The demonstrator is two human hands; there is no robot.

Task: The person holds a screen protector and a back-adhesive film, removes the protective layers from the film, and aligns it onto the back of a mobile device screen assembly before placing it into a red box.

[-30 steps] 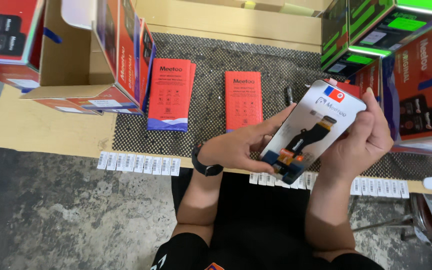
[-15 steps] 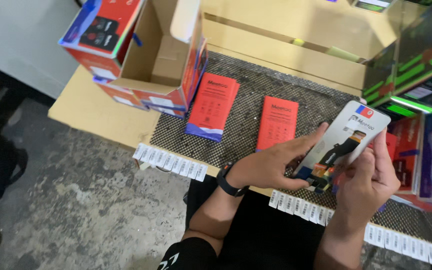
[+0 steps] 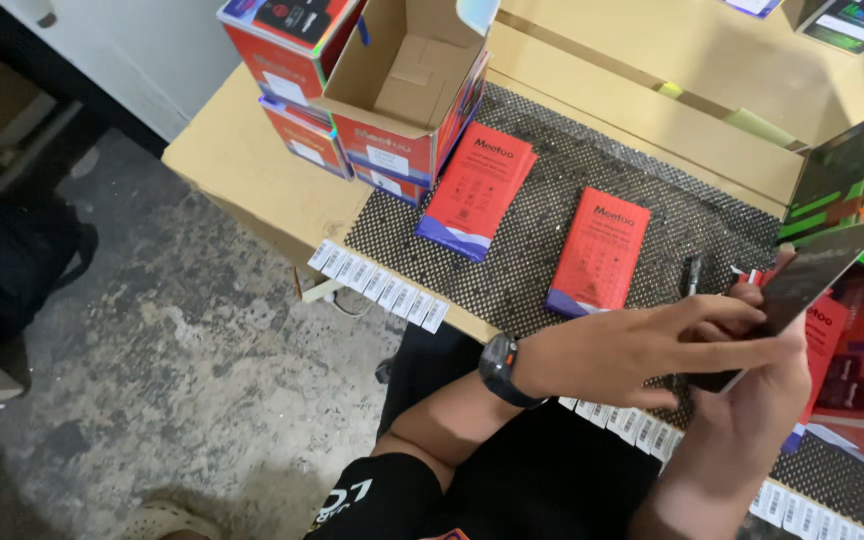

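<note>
Both hands hold one flat dark card-backed package above the worktop edge: left hand fingers laid across it, right hand clasping from below. Two red booklets lie on the mesh mat; an open carton stands unfilled.

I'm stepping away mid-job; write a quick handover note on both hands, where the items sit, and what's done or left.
Left hand: lies flat across the dark flat package, wrist with a black watch.
Right hand: grips the same package from below, tilted up over the table edge.
Two red flat boxes lie apart on the black mesh mat.
Open red carton stands at the far left, empty as far as visible.
Done: nothing in the carton. Left: the held package and both red boxes are still out.
</note>
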